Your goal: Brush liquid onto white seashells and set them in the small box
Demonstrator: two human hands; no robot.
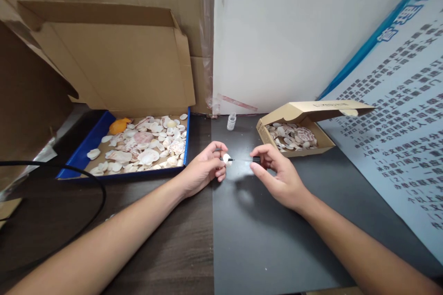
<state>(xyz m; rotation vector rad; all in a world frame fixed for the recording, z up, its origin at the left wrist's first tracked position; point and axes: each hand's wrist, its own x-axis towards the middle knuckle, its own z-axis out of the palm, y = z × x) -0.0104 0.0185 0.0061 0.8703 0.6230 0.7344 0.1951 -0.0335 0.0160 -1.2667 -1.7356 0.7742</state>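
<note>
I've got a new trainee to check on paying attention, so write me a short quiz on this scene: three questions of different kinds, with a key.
1. Multiple choice: what does the left hand hold?
a) a black cable
b) a small white shell
c) a sheet of paper

2. True or false: the small bottle stands on the grey surface.

3. Fill in the colour: the orange shell lies in the box with ____ walls.

Key: 1 b; 2 true; 3 blue

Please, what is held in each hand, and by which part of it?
The left hand pinches a small shell by its edge. The right hand holds a thin applicator by its black cap.
</note>
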